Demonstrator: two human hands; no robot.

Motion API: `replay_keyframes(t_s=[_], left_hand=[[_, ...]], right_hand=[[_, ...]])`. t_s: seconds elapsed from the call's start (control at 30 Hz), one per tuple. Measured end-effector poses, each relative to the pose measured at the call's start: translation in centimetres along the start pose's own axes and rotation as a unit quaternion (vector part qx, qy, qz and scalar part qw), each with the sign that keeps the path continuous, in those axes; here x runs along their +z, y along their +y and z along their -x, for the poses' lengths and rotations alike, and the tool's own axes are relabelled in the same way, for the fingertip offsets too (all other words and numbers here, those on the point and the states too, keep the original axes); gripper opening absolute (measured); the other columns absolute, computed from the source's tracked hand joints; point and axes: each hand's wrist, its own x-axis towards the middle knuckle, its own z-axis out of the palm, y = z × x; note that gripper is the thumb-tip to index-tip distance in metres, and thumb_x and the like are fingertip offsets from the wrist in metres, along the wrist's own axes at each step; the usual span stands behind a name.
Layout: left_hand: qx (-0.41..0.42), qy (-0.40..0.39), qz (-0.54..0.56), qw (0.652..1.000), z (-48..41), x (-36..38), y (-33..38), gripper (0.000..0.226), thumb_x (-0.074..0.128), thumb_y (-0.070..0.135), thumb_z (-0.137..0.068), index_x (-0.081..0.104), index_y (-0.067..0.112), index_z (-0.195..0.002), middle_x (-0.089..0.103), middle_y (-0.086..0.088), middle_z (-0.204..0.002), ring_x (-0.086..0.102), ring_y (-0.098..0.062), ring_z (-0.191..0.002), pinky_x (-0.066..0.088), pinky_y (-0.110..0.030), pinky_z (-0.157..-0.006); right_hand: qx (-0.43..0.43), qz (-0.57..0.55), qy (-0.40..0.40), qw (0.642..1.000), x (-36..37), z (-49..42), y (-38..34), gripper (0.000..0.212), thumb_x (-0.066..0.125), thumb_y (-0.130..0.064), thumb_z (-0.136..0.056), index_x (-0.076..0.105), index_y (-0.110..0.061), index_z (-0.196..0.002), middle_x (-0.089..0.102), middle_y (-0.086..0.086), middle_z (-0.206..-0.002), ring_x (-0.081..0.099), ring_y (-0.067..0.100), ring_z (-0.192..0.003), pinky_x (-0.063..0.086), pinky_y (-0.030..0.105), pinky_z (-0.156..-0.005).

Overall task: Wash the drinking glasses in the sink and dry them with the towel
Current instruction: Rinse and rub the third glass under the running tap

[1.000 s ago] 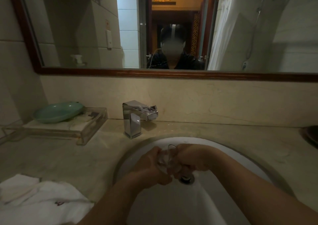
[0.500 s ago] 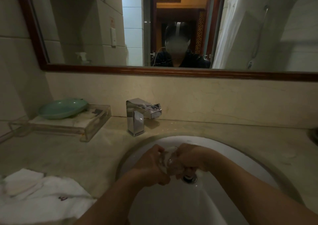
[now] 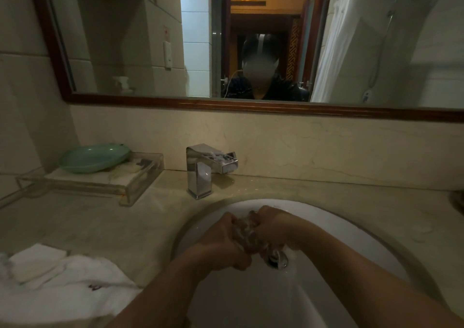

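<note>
A clear drinking glass (image 3: 244,232) is held over the white sink (image 3: 351,229), just above the metal drain (image 3: 277,258). My left hand (image 3: 223,244) grips the glass from the left, fingers curled round it. From the right, my right hand (image 3: 272,224) also curls round the glass, which is mostly hidden between the two hands. A white towel (image 3: 57,287) lies crumpled on the counter at the lower left.
A chrome faucet (image 3: 203,169) stands behind the sink. At the back left a clear tray (image 3: 135,184) carries a green dish (image 3: 94,158). A wood-framed mirror (image 3: 251,108) spans the wall. The marble counter (image 3: 100,222) surrounds the basin.
Both hands stay closed round the glass over the drain and shift slightly on it. The view has drifted a little, so the faucet and tray sit further right.
</note>
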Motion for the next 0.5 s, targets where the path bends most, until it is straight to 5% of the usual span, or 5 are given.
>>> replay_keyframes(t_s=[0.13,0.23,0.3,0.37,0.5], left_hand=[[0.026,0.038,-0.030,0.998,-0.2,0.1,-0.2,0.066,0.094,0.018,-0.061,0.053,0.024,-0.113,0.063,0.004,-0.110,0.062,-0.012,-0.099,0.051,-0.024,-0.068],[0.026,0.030,-0.053,0.998,-0.4,0.1,-0.3,0.061,0.092,0.017,-0.061,0.051,0.025,-0.106,0.061,0.002,-0.110,0.062,-0.014,-0.098,0.053,-0.026,-0.064],[0.021,0.019,-0.051,0.998,-0.4,0.0,-0.4,0.056,0.089,0.012,-0.061,0.051,0.026,-0.100,0.063,0.002,-0.106,0.062,-0.015,-0.096,0.053,-0.029,-0.065],[0.017,0.009,-0.040,0.999,-0.4,-0.2,-0.5,0.055,0.088,0.009,-0.061,0.053,0.026,-0.100,0.065,0.001,-0.106,0.064,-0.017,-0.097,0.055,-0.032,-0.069],[0.016,0.000,-0.015,1.000,-0.4,-0.5,-0.5,0.058,0.087,0.014,-0.050,0.056,0.024,-0.098,0.069,-0.003,-0.104,0.068,-0.022,-0.097,0.062,-0.046,-0.077]], right_hand=[[0.046,-0.123,-0.073,0.989,-0.4,0.2,0.3,0.023,0.063,-0.007,-0.082,0.073,0.006,-0.099,0.072,0.024,-0.096,0.052,0.021,-0.067,0.040,0.029,-0.061],[0.046,-0.070,-0.073,0.994,0.0,0.1,0.3,0.016,0.067,-0.015,-0.086,0.077,-0.003,-0.089,0.077,0.016,-0.092,0.053,0.016,-0.057,0.043,0.023,-0.053],[0.017,-0.014,-0.006,1.000,0.3,0.2,0.0,0.009,0.070,-0.014,-0.088,0.076,-0.007,-0.090,0.077,0.009,-0.085,0.070,0.019,-0.069,0.060,0.028,-0.065],[-0.014,-0.023,0.029,0.999,0.2,-0.2,0.3,0.004,0.074,-0.011,-0.084,0.076,-0.010,-0.087,0.077,0.008,-0.080,0.074,0.023,-0.076,0.061,0.034,-0.077],[-0.015,-0.090,-0.056,0.994,-0.3,0.0,1.0,0.014,0.064,-0.005,-0.085,0.077,-0.004,-0.092,0.077,0.018,-0.089,0.062,0.025,-0.073,0.057,0.035,-0.073]])
